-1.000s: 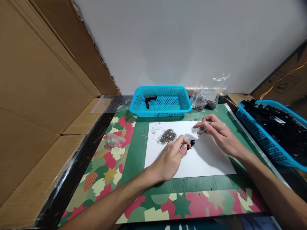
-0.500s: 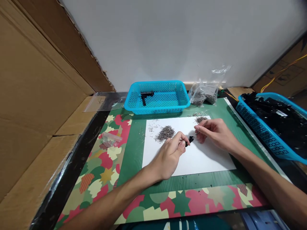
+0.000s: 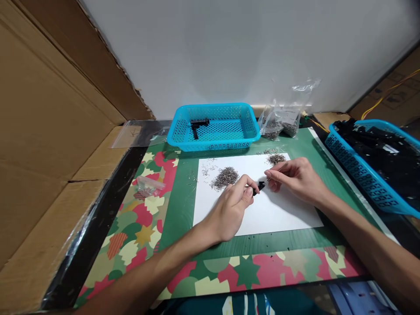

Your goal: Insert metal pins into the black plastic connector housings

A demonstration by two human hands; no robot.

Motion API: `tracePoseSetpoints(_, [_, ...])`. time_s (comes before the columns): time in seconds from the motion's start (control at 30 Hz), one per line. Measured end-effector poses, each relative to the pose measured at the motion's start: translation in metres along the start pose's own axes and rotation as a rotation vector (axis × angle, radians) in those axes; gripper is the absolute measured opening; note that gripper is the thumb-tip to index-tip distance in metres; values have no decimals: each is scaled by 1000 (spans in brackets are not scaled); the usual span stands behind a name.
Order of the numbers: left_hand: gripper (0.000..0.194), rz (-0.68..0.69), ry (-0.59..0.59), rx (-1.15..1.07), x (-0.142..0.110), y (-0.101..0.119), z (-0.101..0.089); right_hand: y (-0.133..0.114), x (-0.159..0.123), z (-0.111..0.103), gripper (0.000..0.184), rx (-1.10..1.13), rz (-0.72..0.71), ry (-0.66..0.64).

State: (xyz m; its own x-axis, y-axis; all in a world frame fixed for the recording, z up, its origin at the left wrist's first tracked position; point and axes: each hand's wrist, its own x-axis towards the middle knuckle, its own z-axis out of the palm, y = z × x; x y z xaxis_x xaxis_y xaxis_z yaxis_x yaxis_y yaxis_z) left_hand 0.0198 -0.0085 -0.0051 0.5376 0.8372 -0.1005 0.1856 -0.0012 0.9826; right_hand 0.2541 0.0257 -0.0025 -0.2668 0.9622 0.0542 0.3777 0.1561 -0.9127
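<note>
My left hand (image 3: pixel 235 204) pinches a small black plastic part (image 3: pixel 260 185) over the white paper (image 3: pixel 275 216). Its far end sticks out past my fingertips. From the right, my right hand (image 3: pixel 292 177) grips a thin metal tool that looks like tweezers (image 3: pixel 284 166), mostly covered by the fingers. The tool's tip is close to the black part; I cannot tell whether they touch. A pile of tiny metal pieces (image 3: pixel 225 177), like small springs or pins, lies on the paper beyond my left hand. A smaller metal pile (image 3: pixel 276 159) is just behind my right hand.
Behind the paper stands a blue basket (image 3: pixel 213 144) with a few black parts (image 3: pixel 199 122). Filled plastic bags (image 3: pixel 278 122) lean at the wall. Another blue basket (image 3: pixel 364 181) on the right is heaped with black parts. A small clear bag (image 3: pixel 149 186) lies left; cardboard (image 3: pixel 46 109) walls that side.
The camera has tilted slightly, so the scene sits a little higher in view. Both hands keep nearly the same pose and the same holds.
</note>
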Motion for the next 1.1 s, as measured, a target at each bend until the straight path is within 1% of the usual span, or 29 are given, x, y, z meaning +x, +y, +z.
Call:
tracePoseSetpoints(0.33, [33,-33,-10,-34,2,-2,2,3,1,5,51,-21,-24,-22])
tracePoseSetpoints(0.47, [33,-29,-26,-112,2,-2,1,1,0,8,51,1,-36,-22])
tracePoseSetpoints(0.53, [33,-18,-28,-156,1,-2,0,0,1,8,49,38,-48,39])
tracePoseSetpoints(0.67, [32,-9,-14,-222,-2,1,-6,2,4,-3,55,170,-88,289])
tracePoseSetpoints(0.73, [31,1,26,-274,-2,3,-8,5,6,-11,58,168,-97,324])
tracePoseSetpoints(0.8, [31,30,87,-309,0,3,-10,7,8,-17,58,62,-107,280])
tracePoseSetpoints(0.87, [30,61,140,-330,2,3,-11,8,9,-20,52,-102,-111,209])
tracePoseSetpoints(1.0, [28,142,224,-326,6,1,-12,6,8,-18,29,-406,-71,84])
tracePoseSetpoints(1.1, [25,194,290,-282,7,1,-13,3,7,-14,21,-515,-41,23])
